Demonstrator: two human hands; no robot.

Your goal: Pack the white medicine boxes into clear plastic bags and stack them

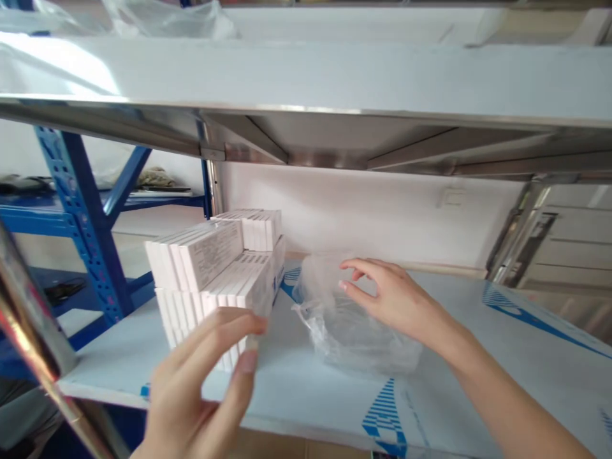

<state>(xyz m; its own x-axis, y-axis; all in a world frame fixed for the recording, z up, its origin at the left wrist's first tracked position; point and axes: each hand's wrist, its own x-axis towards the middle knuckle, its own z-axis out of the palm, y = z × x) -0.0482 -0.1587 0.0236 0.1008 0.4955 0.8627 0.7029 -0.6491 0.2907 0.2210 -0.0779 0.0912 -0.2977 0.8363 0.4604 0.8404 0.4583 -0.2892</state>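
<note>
My left hand (184, 376) is in front of the stacked white boxes (253, 280), its thumb and forefinger slightly apart with nothing visible between them. The boxes are thin, stand on edge in two layers, and carry small print on their broad sides. To their right lies a crumpled clear plastic bag (363, 338) on the film-covered shelf (296, 395). Over that bag hovers my right hand (399, 296), thumb and fingers parted and holding nothing. Whether its lower fingers touch the plastic I cannot tell.
An upper metal shelf (306, 76) runs low across the view, with clear plastic (167, 19) on top at left. A metal post (33, 344) stands at the near left, and a blue rack (86, 217) is behind it. The white wall (363, 210) closes off the back.
</note>
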